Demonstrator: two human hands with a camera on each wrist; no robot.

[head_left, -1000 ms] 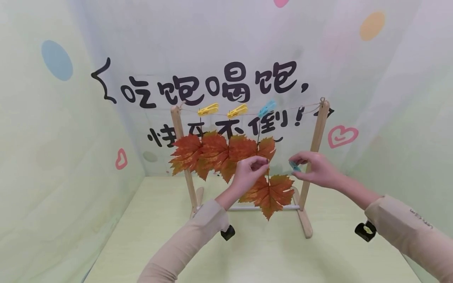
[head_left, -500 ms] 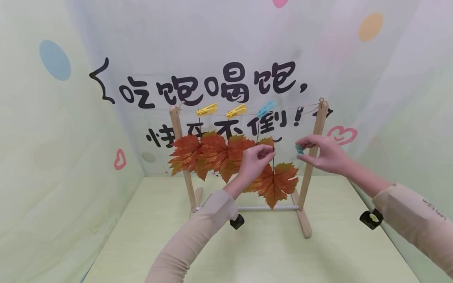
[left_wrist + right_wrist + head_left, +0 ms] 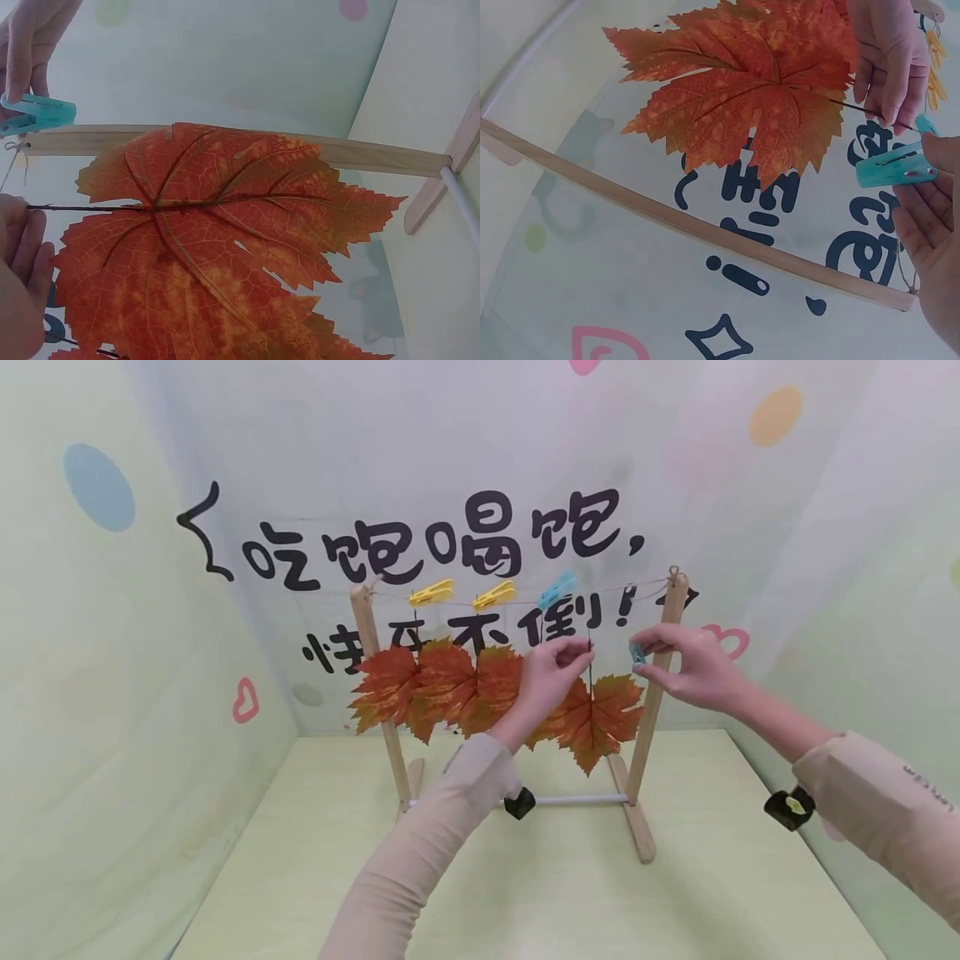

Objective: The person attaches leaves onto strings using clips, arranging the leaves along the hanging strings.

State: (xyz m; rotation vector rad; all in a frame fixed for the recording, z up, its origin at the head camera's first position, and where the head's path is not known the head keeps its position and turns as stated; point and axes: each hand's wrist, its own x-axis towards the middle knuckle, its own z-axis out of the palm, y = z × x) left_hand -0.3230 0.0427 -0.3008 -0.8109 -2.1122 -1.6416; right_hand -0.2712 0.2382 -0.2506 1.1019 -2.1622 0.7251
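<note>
My left hand (image 3: 553, 672) pinches the thin dark stem of an orange-red artificial maple leaf (image 3: 592, 722), which hangs below the fingers. In the left wrist view the leaf (image 3: 225, 217) spreads wide with its stem running to the fingertips. To the right, my right hand (image 3: 690, 668) holds a blue clothespin (image 3: 637, 654) between thumb and fingers, apart from the leaf. The right wrist view shows this clothespin (image 3: 897, 166) close to the stem. Behind the left hand, more leaves (image 3: 450, 685) hang from a string by two yellow clothespins (image 3: 495, 596) and a blue clothespin (image 3: 557, 591).
The string (image 3: 618, 588) runs between two wooden posts (image 3: 382, 693) above both hands. A white rod (image 3: 570, 799) joins the posts low down, and wooden feet (image 3: 640, 833) stand on the pale table (image 3: 540, 893). A printed cloth backdrop (image 3: 420, 443) rises behind.
Both hands have risen towards the string, the left also moving right, carrying the leaf and the blue clothespin with them. The leaves on the string hang as before.
</note>
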